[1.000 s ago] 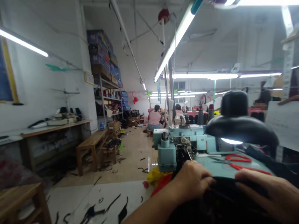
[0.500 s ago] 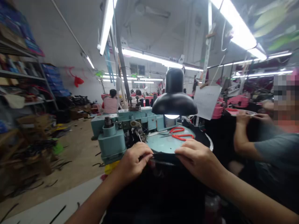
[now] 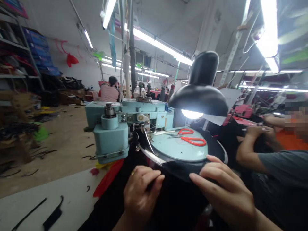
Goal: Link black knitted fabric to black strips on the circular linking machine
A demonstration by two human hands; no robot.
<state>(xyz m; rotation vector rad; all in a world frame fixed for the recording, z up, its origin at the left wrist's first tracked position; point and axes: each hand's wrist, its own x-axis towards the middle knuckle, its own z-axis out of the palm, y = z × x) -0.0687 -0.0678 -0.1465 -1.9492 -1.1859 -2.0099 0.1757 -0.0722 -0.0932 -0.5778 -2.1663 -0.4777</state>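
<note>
Black fabric (image 3: 179,170) hangs over the front rim of the round, toothed dial (image 3: 154,158) of a teal machine (image 3: 111,139). My right hand (image 3: 226,186) is at the right end of this fabric's edge, thumb in front and fingers reaching to the dial's rim. Below the dial's left front, my left hand (image 3: 141,189) is curled, thumb and forefinger tips close together. Whatever it pinches is lost against the dark cloth. Red-handled scissors (image 3: 192,141) lie on the teal plate (image 3: 168,149) inside the dial.
A black lamp (image 3: 198,99) shines low over the plate. At right a co-worker's arm (image 3: 250,149) reaches to a pink machine (image 3: 243,110). Black scraps (image 3: 54,216) lie on a white surface at lower left. Shelves (image 3: 16,45) stand at far left.
Both my hands have come down from the dial's rim, the left one away from it. More of the toothed rim shows. The camera view has shifted closer and tilted.
</note>
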